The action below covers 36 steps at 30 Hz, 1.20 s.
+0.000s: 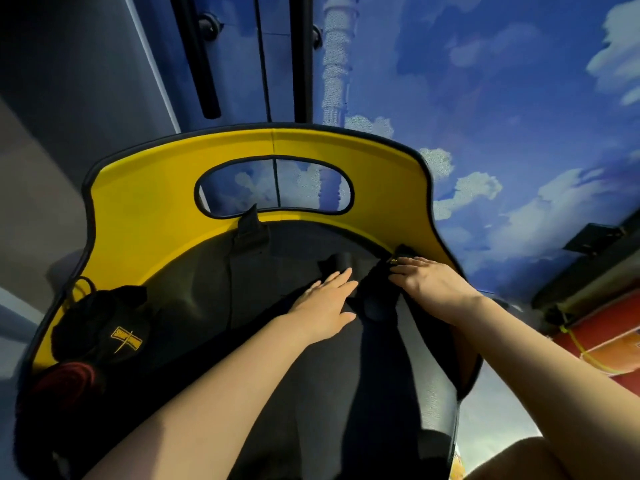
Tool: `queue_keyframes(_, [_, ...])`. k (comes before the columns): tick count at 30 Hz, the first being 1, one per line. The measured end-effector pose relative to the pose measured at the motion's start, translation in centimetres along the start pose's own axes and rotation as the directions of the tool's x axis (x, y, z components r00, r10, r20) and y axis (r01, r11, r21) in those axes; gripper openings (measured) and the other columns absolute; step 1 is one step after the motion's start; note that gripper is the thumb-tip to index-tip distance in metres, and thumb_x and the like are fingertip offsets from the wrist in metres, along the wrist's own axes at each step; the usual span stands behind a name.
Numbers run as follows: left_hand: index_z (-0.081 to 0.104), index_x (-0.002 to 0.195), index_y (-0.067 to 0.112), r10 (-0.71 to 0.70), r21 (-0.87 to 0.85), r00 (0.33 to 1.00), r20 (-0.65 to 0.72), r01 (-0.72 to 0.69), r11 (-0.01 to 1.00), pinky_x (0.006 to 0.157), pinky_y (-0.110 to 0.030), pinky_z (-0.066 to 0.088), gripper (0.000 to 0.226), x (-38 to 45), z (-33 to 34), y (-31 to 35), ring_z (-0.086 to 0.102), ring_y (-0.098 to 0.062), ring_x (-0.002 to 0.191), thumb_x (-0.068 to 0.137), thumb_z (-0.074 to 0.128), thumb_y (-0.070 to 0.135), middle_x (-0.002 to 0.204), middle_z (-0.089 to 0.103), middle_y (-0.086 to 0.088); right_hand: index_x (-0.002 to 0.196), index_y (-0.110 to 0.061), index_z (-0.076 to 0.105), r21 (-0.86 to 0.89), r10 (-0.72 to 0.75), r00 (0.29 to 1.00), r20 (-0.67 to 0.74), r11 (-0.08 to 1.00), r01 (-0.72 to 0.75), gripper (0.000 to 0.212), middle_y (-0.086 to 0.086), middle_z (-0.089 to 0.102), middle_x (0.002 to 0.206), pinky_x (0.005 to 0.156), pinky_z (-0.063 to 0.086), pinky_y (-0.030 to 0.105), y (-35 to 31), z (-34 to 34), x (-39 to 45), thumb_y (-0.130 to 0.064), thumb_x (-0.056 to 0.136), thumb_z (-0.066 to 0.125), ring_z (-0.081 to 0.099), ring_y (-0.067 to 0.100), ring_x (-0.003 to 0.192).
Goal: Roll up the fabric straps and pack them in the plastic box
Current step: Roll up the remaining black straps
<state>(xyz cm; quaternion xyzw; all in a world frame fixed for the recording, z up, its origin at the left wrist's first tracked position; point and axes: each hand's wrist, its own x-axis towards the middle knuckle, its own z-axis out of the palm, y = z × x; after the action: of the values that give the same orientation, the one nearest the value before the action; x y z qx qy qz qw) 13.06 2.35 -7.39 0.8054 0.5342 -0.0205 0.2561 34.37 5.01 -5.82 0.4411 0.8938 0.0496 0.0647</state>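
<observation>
— We see a yellow padded panel with dark piped edging (145,209); it looks like smooth, matt cloth.

— We agree. The dark grey seat surface (270,258) below it seems matt, finely textured fabric.

— The black round pouch with yellow stitched logo (104,327) looks like soft woven cloth.

— And the black fabric strap (372,299) appears matt; its weave is too dark for us to tell.

your work sits in a yellow-walled bin (145,209) with a dark floor. on that floor: a black pouch with a yellow logo (104,327) at left, black straps (374,303) mid-right, a red roll (69,379) near-left.
</observation>
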Motion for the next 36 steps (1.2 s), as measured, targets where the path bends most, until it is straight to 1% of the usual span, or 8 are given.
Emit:
queue_keyframes(3, [0.012, 0.151, 0.023, -0.023, -0.13, 1.0, -0.012, 0.022, 0.991, 0.119, -0.033, 0.012, 0.063, -0.4, -0.2, -0.3, 0.005, -0.013, 0.146, 0.098, 0.046, 0.028, 0.159, -0.002, 0.009, 0.114, -0.018, 0.067, 0.141, 0.082, 0.983, -0.166, 0.988, -0.059, 0.033, 0.006, 0.068, 0.114, 0.076, 0.055, 0.035, -0.4, -0.6, 0.0, -0.009, 0.082, 0.06, 0.065, 0.028, 0.105])
queue_keyframes(7, [0.015, 0.15, 0.028, -0.08, -0.365, 0.994, -0.08, 0.046, 0.93, 0.116, -0.031, 0.021, 0.071, -1.1, -1.1, -0.3, 0.014, -0.012, 0.145, 0.093, 0.057, 0.028, 0.158, 0.008, 0.012, 0.111, -0.017, 0.068, 0.335, 0.231, 0.933, -0.277, 0.933, -0.132, 0.024, 0.011, 0.071, 0.105, 0.073, 0.054, 0.042, -1.0, -2.1, 0.3, -0.016, 0.089, 0.059, 0.067, 0.035, 0.093])
queue_keyframes(14, [0.018, 0.15, 0.022, -0.11, -0.207, 0.993, -0.039, 0.099, 0.973, 0.116, -0.033, 0.023, 0.058, -1.5, -1.2, -0.4, 0.02, -0.016, 0.144, 0.099, 0.045, 0.027, 0.158, 0.016, 0.005, 0.104, -0.012, 0.071, 0.49, 0.4, 0.841, -0.365, 0.85, -0.192, 0.018, 0.009, 0.073, 0.1, 0.076, 0.051, 0.033, -1.8, -4.0, 0.4, -0.011, 0.091, 0.059, 0.067, 0.033, 0.092])
queue_keyframes(21, [0.048, 0.136, 0.032, -0.293, -0.228, 0.902, -0.318, 0.227, 0.947, 0.083, -0.031, 0.048, 0.042, -0.3, -2.5, 1.5, 0.057, -0.028, 0.111, 0.098, 0.044, 0.014, 0.129, 0.058, -0.007, 0.099, -0.009, 0.071, 0.425, 0.349, 0.825, -0.444, 0.893, -0.149, 0.016, 0.016, 0.073, 0.088, 0.064, 0.055, 0.041, -3.2, -4.3, 0.8, -0.012, 0.088, 0.061, 0.068, 0.038, 0.078])
queue_keyframes(24, [0.063, 0.118, 0.021, -0.311, -0.185, 0.892, -0.328, 0.262, 0.947, 0.078, -0.033, 0.048, 0.034, 0.0, -2.4, 1.6, 0.059, -0.033, 0.101, 0.099, 0.036, 0.011, 0.109, 0.064, -0.015, 0.093, -0.006, 0.068, 0.481, 0.515, 0.772, -0.372, 0.818, -0.314, 0.016, 0.021, 0.069, 0.08, 0.062, 0.051, 0.04, -2.8, -4.1, 1.3, -0.013, 0.091, 0.054, 0.062, 0.041, 0.077])
queue_keyframes(28, [0.049, 0.135, 0.031, -0.287, -0.201, 0.923, -0.257, 0.24, 0.95, 0.092, -0.031, 0.049, 0.052, -0.5, -0.4, 0.5, 0.059, -0.027, 0.109, 0.096, 0.036, -0.001, 0.127, 0.06, -0.008, 0.089, -0.002, 0.068, 0.605, 0.708, 0.649, -0.277, 0.653, -0.454, 0.018, 0.027, 0.065, 0.078, 0.062, 0.044, 0.039, -1.8, -4.4, 1.2, -0.01, 0.09, 0.052, 0.057, 0.044, 0.079])
queue_keyframes(33, [0.045, 0.137, 0.035, -0.182, -0.295, 0.974, -0.132, 0.137, 0.946, 0.081, -0.027, 0.053, 0.053, -1.8, 1.0, 0.1, 0.061, -0.019, 0.101, 0.094, 0.037, 0.005, 0.125, 0.06, -0.002, 0.08, -0.002, 0.067, 0.734, 0.692, 0.704, -0.159, 0.56, -0.385, 0.019, 0.021, 0.061, 0.069, 0.056, 0.03, 0.033, -2.2, -4.5, 1.1, -0.015, 0.089, 0.057, 0.055, 0.037, 0.073])
queue_keyframes(36, [0.049, 0.135, 0.029, -0.23, -0.605, 0.958, -0.173, 0.081, 0.792, 0.085, -0.022, 0.048, 0.049, -2.3, -0.5, 0.5, 0.061, -0.014, 0.105, 0.091, 0.043, 0.009, 0.123, 0.062, 0.001, 0.089, -0.015, 0.072, 0.899, 0.702, 0.711, -0.028, 0.328, -0.288, 0.011, 0.006, 0.07, 0.076, 0.071, 0.048, 0.03, -2.1, -4.7, 1.2, -0.022, 0.087, 0.065, 0.065, 0.019, 0.079])
